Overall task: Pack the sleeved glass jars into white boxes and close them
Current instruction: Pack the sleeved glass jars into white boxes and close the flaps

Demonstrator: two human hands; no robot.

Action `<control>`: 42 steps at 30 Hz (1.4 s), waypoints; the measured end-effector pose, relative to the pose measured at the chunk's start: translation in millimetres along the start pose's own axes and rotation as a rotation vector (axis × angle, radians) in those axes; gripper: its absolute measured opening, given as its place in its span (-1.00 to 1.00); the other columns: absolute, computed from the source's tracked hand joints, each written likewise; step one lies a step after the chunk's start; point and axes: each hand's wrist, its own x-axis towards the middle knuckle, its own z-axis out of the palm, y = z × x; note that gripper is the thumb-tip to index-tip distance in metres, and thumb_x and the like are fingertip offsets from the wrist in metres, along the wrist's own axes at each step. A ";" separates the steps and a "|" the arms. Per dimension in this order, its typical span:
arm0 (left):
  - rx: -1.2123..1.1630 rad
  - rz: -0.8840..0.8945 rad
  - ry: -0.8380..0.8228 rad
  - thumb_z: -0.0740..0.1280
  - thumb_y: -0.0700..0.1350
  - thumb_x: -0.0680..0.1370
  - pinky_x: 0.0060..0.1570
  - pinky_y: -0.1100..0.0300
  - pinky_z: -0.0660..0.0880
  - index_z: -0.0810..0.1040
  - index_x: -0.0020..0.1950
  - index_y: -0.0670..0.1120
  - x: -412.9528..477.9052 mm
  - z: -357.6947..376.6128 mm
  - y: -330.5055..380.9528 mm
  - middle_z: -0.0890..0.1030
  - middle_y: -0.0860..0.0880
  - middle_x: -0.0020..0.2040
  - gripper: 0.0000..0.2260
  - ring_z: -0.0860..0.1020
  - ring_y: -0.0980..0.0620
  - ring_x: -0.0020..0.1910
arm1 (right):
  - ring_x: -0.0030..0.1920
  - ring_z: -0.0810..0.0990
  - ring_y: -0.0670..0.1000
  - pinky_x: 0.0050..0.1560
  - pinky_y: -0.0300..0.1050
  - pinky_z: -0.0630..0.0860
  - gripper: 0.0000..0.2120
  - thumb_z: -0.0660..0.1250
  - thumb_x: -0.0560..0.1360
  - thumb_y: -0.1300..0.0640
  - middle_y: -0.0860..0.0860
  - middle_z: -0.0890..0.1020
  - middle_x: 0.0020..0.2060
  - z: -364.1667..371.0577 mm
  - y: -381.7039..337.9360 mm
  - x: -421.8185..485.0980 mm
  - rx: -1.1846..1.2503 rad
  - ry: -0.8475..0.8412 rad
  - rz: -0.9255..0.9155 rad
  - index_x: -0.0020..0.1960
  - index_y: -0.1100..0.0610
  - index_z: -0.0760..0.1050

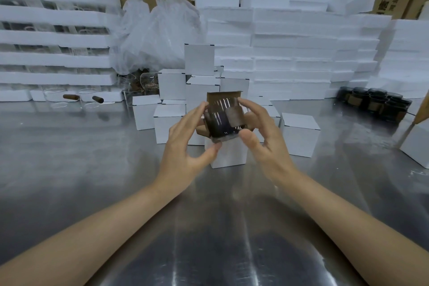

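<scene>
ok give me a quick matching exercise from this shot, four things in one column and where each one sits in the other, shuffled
Things:
1. dark glass jar
2. open white box
3. group of dark jars
4. clear glasses with brown handles

Places:
A. on the steel table at far left, below the foam stacks
B. held between the left hand and right hand
C. on the table at far right
D. on the table directly under the held jar, flaps up

Pairs: 1-B, 2-D, 3-C, 4-A
</scene>
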 end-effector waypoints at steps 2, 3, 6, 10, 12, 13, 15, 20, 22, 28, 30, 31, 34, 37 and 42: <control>0.018 0.040 0.019 0.43 -0.18 0.46 0.32 -0.18 0.34 0.21 0.45 0.01 1.1 -0.5 -2.7 0.43 -0.02 0.38 -0.36 0.47 -0.02 0.28 | 0.19 0.50 -0.04 0.28 -0.11 0.37 -0.43 0.31 0.39 -0.29 -0.03 0.56 0.16 -0.2 -0.6 0.5 0.000 0.006 0.008 0.34 -0.29 0.24; 0.021 0.041 0.027 0.43 -0.25 0.46 0.35 -0.15 0.32 0.20 0.45 0.01 1.3 -1.1 -4.9 0.43 -0.02 0.37 -0.35 0.46 -0.04 0.29 | 0.24 0.48 -0.08 0.30 -0.20 0.34 -0.39 0.37 0.38 -0.23 -0.06 0.55 0.19 0.1 -0.4 0.1 -0.013 -0.009 0.008 0.36 -0.30 0.20; 0.046 0.034 0.025 0.42 -0.32 0.44 0.38 0.25 0.21 0.16 0.46 0.06 0.0 -1.2 -8.6 0.41 0.13 0.35 -0.28 0.41 0.01 0.34 | 0.26 0.44 -0.15 0.25 -0.42 0.29 -0.26 0.50 0.37 -0.05 -0.18 0.46 0.18 1.3 2.6 -1.3 -0.066 -0.052 -0.014 0.41 -0.27 0.17; 0.067 0.083 0.004 0.40 -0.19 0.42 0.35 0.40 0.17 0.12 0.50 0.03 -2.7 1.6 -5.7 0.30 0.27 0.38 -0.27 0.24 0.40 0.35 | 0.13 0.49 -0.11 0.21 -0.24 0.39 -0.27 0.59 0.29 0.06 -0.16 0.51 0.13 1.1 4.6 -0.5 -0.070 0.004 -0.061 0.35 -0.17 0.31; 0.065 0.107 -0.026 0.37 -0.10 0.43 0.37 0.39 0.17 0.08 0.52 0.03 -2.8 1.3 -4.2 0.27 0.26 0.42 -0.27 0.23 0.38 0.37 | 0.11 0.50 -0.15 0.15 -0.28 0.39 -0.28 0.62 0.24 0.08 -0.22 0.55 0.12 2.8 3.4 0.3 -0.027 0.053 -0.090 0.28 -0.19 0.35; 0.069 0.118 -0.036 0.36 -0.10 0.43 0.37 0.38 0.16 0.08 0.52 -0.01 -2.7 0.9 -4.3 0.26 0.21 0.44 -0.27 0.22 0.38 0.38 | 0.10 0.51 -0.17 0.13 -0.33 0.37 -0.28 0.62 0.22 0.08 -0.26 0.55 0.10 4.1 3.1 0.7 -0.007 0.075 -0.103 0.26 -0.19 0.36; 0.061 0.114 -0.046 0.38 -0.15 0.43 0.37 0.38 0.17 0.08 0.52 -0.08 -2.3 -0.5 -4.4 0.28 0.14 0.45 -0.27 0.24 0.36 0.38 | 0.06 0.51 -0.23 0.08 -0.41 0.36 -0.29 0.62 0.20 0.09 -0.31 0.54 0.06 6.4 3.6 0.7 0.004 0.107 -0.136 0.23 -0.18 0.37; 0.016 0.103 -0.079 0.40 -0.08 0.45 0.38 0.30 0.22 0.16 0.52 -0.09 -2.6 -2.6 -3.0 0.34 0.10 0.47 -0.30 0.31 0.10 0.43 | 0.08 0.53 -0.11 0.07 -0.31 0.42 -0.37 0.61 0.25 0.24 -0.02 0.55 0.13 9.0 7.4 1.4 -0.007 0.143 -0.193 0.21 -0.01 0.40; 0.020 0.093 -0.087 0.46 -0.13 0.44 0.36 0.35 0.21 0.19 0.52 -0.08 -2.1 -1.7 -4.1 0.34 0.07 0.48 -0.28 0.31 0.13 0.43 | 0.11 0.52 -0.07 0.07 -0.27 0.45 -0.38 0.58 0.25 0.26 0.03 0.53 0.14 9.7 8.1 1.2 0.007 0.147 -0.222 0.18 -0.04 0.36; -0.086 0.073 -0.053 0.27 0.10 0.58 0.39 0.31 0.21 0.13 0.50 -0.11 -0.6 3.7 -6.0 0.30 0.01 0.42 -0.40 0.27 0.19 0.44 | 0.09 0.52 -0.04 0.07 -0.34 0.44 -0.34 0.60 0.25 0.24 0.08 0.49 0.12 7.5 4.8 2.8 -0.034 0.080 -0.241 0.27 0.16 0.38; -0.221 -0.009 -0.040 0.13 0.25 0.57 0.35 0.31 0.28 0.04 0.51 -0.03 -1.2 3.6 -4.1 0.35 0.08 0.38 -0.37 0.33 0.18 0.41 | 0.11 0.50 -0.10 0.09 -0.36 0.44 -0.30 0.60 0.27 0.21 0.09 0.46 0.13 3.9 1.5 3.6 -0.075 0.036 -0.285 0.31 0.17 0.37; -0.284 -0.042 -0.035 0.10 0.28 0.57 0.32 0.33 0.29 -0.01 0.51 0.00 -1.9 3.3 -3.9 0.38 0.15 0.36 -0.37 0.36 0.20 0.39 | 0.12 0.50 -0.13 0.09 -0.35 0.45 -0.31 0.58 0.28 0.20 0.10 0.45 0.13 2.8 -0.1 3.8 -0.071 0.015 -0.295 0.33 0.18 0.37; -0.379 -0.094 -0.021 0.06 0.29 0.57 0.26 0.42 0.28 -0.06 0.50 0.01 -4.2 3.1 -7.6 0.45 0.37 0.30 -0.37 0.37 0.30 0.35 | 0.11 0.53 -0.05 0.10 -0.22 0.51 -0.37 0.52 0.34 0.26 0.11 0.43 0.15 3.0 -3.9 3.4 -0.009 -0.041 -0.283 0.35 0.18 0.37; -0.433 -0.139 -0.025 0.04 0.26 0.58 0.25 0.46 0.26 -0.05 0.52 -0.03 -5.5 3.7 -11.5 0.44 0.46 0.26 -0.38 0.35 0.37 0.34 | 0.11 0.55 -0.04 0.09 -0.11 0.55 -0.41 0.51 0.35 0.32 0.07 0.45 0.22 2.5 -5.7 3.6 0.026 -0.055 -0.258 0.31 0.19 0.39; -0.382 -0.147 -0.012 0.04 0.31 0.56 0.27 0.46 0.26 0.11 0.48 0.04 -6.6 3.1 -12.5 0.42 0.49 0.25 -0.42 0.35 0.36 0.35 | 0.12 0.58 -0.08 0.12 -0.13 0.55 -0.38 0.55 0.33 0.26 0.04 0.52 0.23 1.3 -8.2 1.2 0.066 -0.082 -0.181 0.31 0.16 0.38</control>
